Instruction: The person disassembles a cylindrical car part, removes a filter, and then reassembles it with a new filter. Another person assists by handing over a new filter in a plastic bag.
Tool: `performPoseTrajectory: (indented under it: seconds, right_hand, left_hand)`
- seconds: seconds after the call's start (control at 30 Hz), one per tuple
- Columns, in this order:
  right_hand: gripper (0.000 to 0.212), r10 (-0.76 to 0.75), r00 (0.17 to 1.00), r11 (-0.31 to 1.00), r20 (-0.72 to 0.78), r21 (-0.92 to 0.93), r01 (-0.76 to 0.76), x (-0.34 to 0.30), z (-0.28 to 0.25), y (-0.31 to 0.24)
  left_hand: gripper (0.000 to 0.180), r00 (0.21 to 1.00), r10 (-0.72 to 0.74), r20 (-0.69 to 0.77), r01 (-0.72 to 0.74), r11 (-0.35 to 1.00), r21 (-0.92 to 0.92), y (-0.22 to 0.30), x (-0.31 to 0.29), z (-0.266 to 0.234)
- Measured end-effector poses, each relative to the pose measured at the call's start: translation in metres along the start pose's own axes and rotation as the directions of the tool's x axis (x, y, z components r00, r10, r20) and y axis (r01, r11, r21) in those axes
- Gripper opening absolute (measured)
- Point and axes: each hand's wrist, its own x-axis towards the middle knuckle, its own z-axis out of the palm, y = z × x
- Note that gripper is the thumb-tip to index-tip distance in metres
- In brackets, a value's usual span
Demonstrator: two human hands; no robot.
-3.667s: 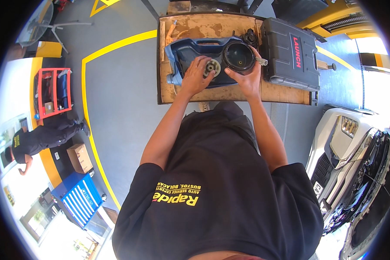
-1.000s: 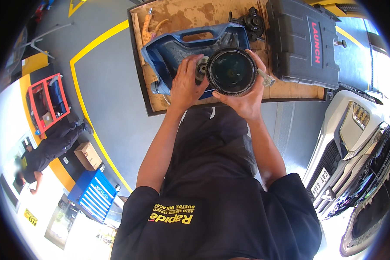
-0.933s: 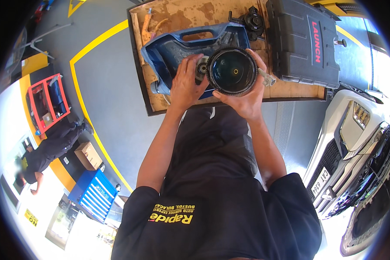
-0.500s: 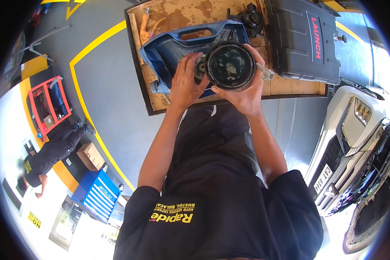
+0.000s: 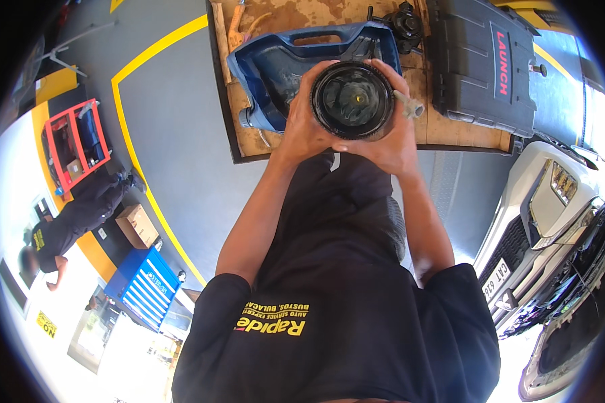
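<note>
Both my hands are wrapped round a round canister (image 5: 351,101) with a thick black rim, its dark, wet-looking inside facing up at me. A small brass-coloured spot shows at the centre of its bottom. My left hand (image 5: 306,127) grips the left side and my right hand (image 5: 398,138) the right, the thumbs close together at the near edge. A pale pipe-like fitting (image 5: 410,106) sticks out beside my right fingers. Behind and below the canister lies a blue cut-open plastic jug (image 5: 265,74), used as a tray; my hands cover part of it.
A wooden-topped bench (image 5: 460,134) with a dark edge carries the jug. On it are an orange-handled tool (image 5: 236,30), a black mechanical part (image 5: 405,28) and a large black case (image 5: 480,70). A white vehicle (image 5: 544,215) stands right; a co-worker (image 5: 81,215), red cart (image 5: 78,144) and blue drawer cabinet (image 5: 144,285) are left.
My left hand has moved from a small round part beside the canister onto the canister's side. The canister's opening now shows its bottom more plainly. The bench has shifted slightly right and up in view.
</note>
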Motion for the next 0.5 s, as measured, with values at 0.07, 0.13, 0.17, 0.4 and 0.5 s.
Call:
performPoseTrajectory:
  seconds: [0.07,0.13,0.17,0.4,0.5]
  right_hand:
    - [0.146,-0.044,0.999,0.998,0.026,0.049,0.043,0.004,-0.016,-0.007]
    - [0.153,-0.086,0.996,0.992,0.007,0.095,0.085,0.010,-0.034,-0.022]
    - [0.149,-0.107,0.994,0.988,-0.013,0.114,0.108,0.015,-0.044,-0.026]
    - [0.089,-0.324,0.836,0.563,0.443,-0.620,0.547,0.056,-0.082,-0.110]
    - [0.095,-0.136,0.803,0.343,0.580,-0.733,0.587,0.058,-0.053,-0.133]
  left_hand:
    - [0.122,0.999,0.027,-0.030,-0.025,0.998,0.064,0.002,-0.001,0.001]
    - [0.123,0.999,-0.006,-0.046,0.009,0.998,0.063,0.003,-0.002,0.004]
    - [0.124,0.998,-0.024,-0.056,0.027,0.998,0.061,0.003,-0.003,0.005]
    - [0.121,0.997,-0.012,-0.079,0.013,1.000,0.008,0.007,-0.003,0.007]
    - [0.119,0.996,-0.016,-0.091,0.016,1.000,0.001,0.011,-0.001,0.009]
